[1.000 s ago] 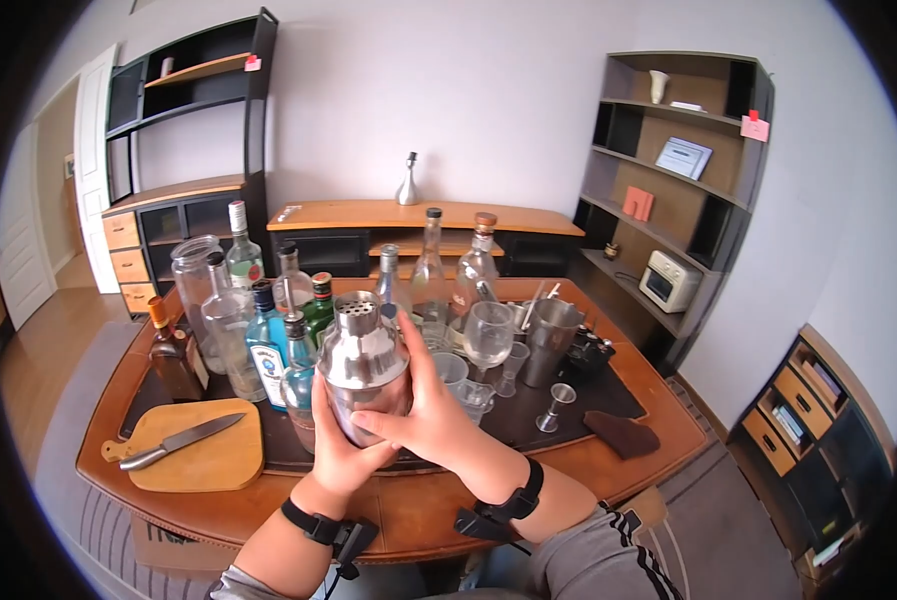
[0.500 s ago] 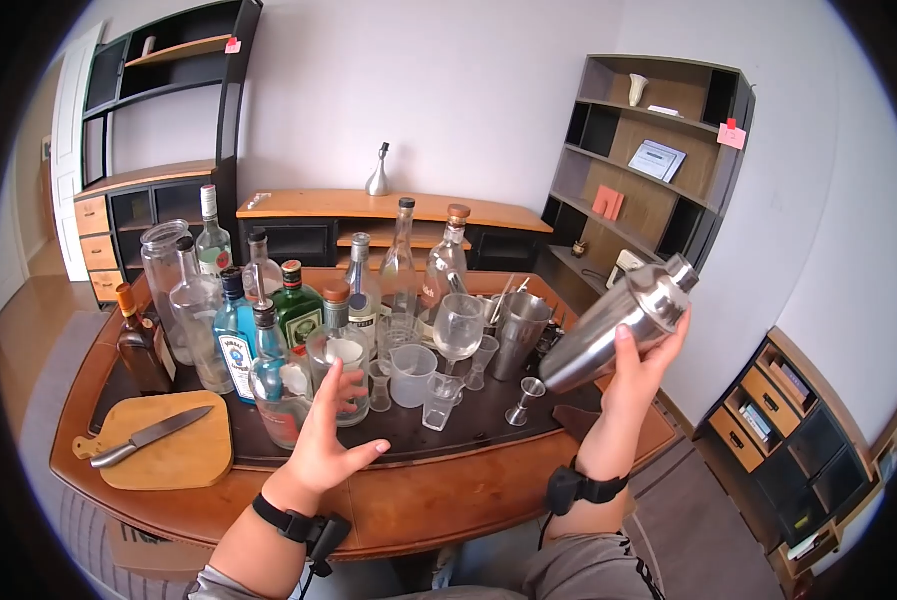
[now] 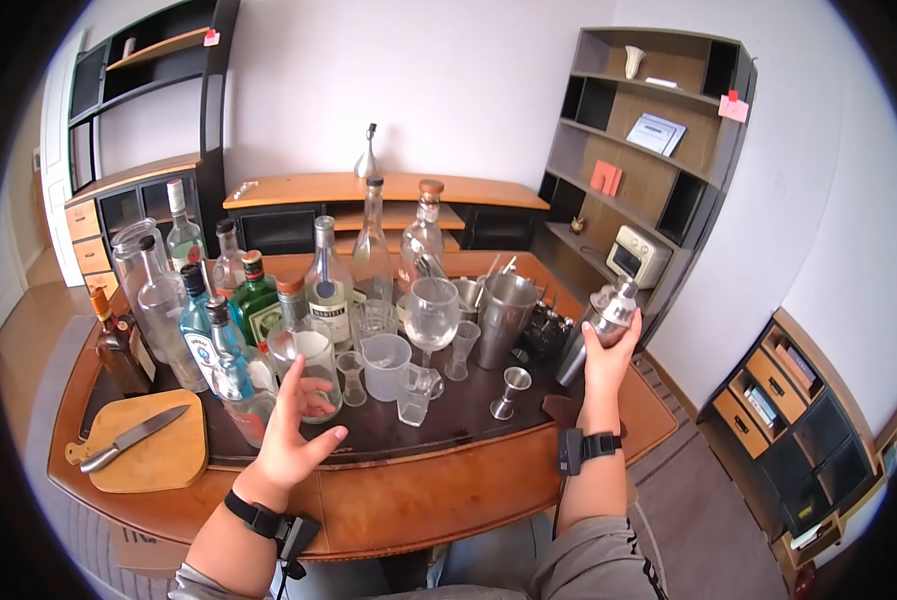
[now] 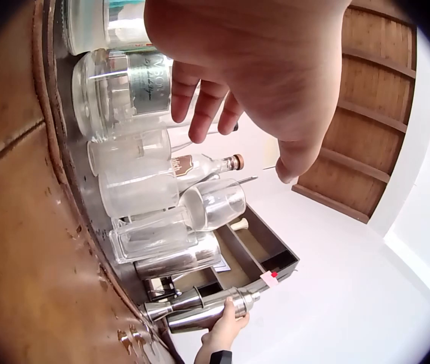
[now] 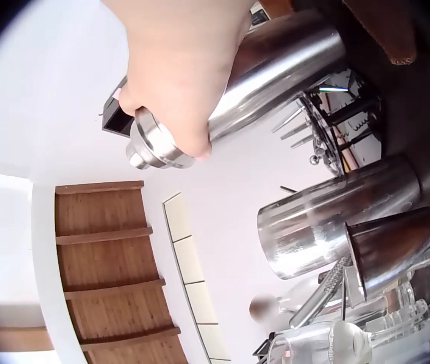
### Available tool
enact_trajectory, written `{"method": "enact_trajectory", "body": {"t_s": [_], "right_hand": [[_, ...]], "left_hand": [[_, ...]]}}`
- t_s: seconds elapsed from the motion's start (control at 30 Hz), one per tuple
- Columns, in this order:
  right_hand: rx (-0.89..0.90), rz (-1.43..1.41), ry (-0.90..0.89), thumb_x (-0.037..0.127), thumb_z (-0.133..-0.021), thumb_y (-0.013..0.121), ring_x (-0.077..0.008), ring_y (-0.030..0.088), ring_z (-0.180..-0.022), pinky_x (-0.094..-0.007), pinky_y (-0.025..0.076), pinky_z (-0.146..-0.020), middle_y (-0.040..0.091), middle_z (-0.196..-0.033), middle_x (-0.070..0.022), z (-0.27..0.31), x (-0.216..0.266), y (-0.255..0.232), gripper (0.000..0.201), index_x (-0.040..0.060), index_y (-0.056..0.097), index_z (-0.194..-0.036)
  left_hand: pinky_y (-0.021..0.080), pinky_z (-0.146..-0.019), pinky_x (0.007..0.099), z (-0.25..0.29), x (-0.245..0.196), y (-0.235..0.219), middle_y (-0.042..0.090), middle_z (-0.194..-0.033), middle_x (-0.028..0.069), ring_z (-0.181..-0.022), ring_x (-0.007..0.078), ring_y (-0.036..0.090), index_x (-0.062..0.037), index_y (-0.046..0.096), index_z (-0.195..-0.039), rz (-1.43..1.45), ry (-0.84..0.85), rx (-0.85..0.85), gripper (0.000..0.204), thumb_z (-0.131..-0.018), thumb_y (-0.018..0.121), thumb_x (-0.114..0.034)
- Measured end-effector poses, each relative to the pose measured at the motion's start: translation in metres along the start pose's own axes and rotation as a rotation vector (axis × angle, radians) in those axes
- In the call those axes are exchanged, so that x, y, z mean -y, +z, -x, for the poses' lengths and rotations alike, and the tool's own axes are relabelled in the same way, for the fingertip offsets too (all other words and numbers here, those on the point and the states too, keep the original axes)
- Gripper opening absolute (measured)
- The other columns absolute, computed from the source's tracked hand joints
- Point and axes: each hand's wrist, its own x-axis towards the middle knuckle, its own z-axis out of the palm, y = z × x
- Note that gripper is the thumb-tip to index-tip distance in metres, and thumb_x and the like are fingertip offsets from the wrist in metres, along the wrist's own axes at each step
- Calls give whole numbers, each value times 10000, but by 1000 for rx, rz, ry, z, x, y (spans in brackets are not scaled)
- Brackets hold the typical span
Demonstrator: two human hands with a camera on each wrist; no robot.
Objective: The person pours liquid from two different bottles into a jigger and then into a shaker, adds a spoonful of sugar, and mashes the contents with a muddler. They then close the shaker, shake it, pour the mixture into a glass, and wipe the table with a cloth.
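Note:
My right hand (image 3: 611, 355) grips a steel cocktail shaker (image 3: 575, 352) round its upper part, over the right side of the table. The shaker leans, its capped top to the right and its base low near a dark brown cloth (image 3: 560, 408). In the right wrist view, the fingers wrap the shaker (image 5: 283, 72) just below its cap. Holding nothing, my left hand (image 3: 293, 440) hovers before the bottles with thumb and fingers spread. Behind its fingertips stands a clear bottle with a brown stopper (image 3: 313, 350). A double jigger (image 3: 510, 392) stands left of the shaker.
Several bottles crowd the table's left and back, including a blue one (image 3: 198, 345) and a green one (image 3: 258, 300). A stemmed glass (image 3: 432, 312), plastic measuring cup (image 3: 385, 368) and steel tin (image 3: 505, 320) stand mid-table. At left, a knife (image 3: 136, 438) lies on a wooden board (image 3: 173, 465).
Both hands held the shaker at the front middle. The left hand then let go, while the right carried the shaker rightward and lowered it to the table's right side. The view shifted a little.

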Motion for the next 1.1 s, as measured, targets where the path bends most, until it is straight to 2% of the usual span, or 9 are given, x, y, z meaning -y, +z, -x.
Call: {"method": "enact_trajectory", "body": {"t_s": [0.23,0.37,0.5,0.6,0.7,0.8,0.9,1.0,1.1], "right_hand": [[64,-11,67,157,-730,839,-331,407,-1362,-389,322,-1129,401,-1469,-226,3,-8,4,937,8,304,-1486],[101,-20,49,83,-762,809,-266,391,-1368,-348,304,-1129,377,-1494,-201,6,-14,7,922,-5,263,-1500],[118,-4,12,174,-732,837,-354,383,-1381,-405,318,-1138,368,-1494,-230,8,-20,10,995,58,247,-1524],[167,-57,49,86,-777,795,-265,381,-1375,-345,302,-1128,348,-1512,-223,10,-17,10,996,24,163,-1544],[162,-75,87,185,-761,821,-349,358,-1403,-401,290,-1150,329,-1517,-261,10,-22,10,1066,66,128,-1562],[211,-122,198,202,-820,778,-349,352,-1405,-408,276,-1153,319,-1519,-272,14,-19,5,1022,67,96,-1569],[78,-168,181,204,-876,729,-348,362,-1396,-414,287,-1143,318,-1518,-275,11,-20,-7,973,74,65,-1574],[-38,-234,188,189,-910,698,-292,513,-1240,-374,385,-1064,499,-1375,-231,16,9,-38,676,20,365,-1473],[532,37,250,181,-880,704,-288,600,-1119,-372,439,-1011,648,-1164,-187,43,5,-87,400,29,625,-1242]], "left_hand": [[485,-864,329,1,3,1,542,-1204,133,-918,180,586,-102,132,-1565,39,-48,-3,1007,-764,725,41],[479,-863,326,1,2,1,549,-1179,124,-895,169,586,-95,157,-1559,25,-45,-5,982,-763,713,54],[474,-859,324,0,0,2,557,-1156,116,-872,157,586,-91,186,-1553,3,-43,-4,962,-763,716,51],[474,-856,324,0,-2,2,565,-1136,111,-854,153,587,-87,205,-1548,1,-36,-7,948,-762,720,48],[474,-856,325,1,0,1,568,-1124,109,-848,154,589,-85,215,-1545,-1,-31,-12,945,-760,727,44],[474,-858,328,1,1,1,574,-1113,105,-833,153,595,-85,226,-1541,-21,-19,-10,945,-757,739,34],[478,-857,336,1,2,1,585,-1097,99,-813,152,605,-87,235,-1537,-54,-3,-16,946,-751,751,22],[452,-890,326,0,-1,-3,542,-1137,107,-863,154,587,-99,197,-1552,-72,19,26,934,-774,680,85],[451,-906,331,0,-6,-3,569,-1115,102,-847,151,605,-87,223,-1539,-108,30,22,919,-766,691,78]]}}
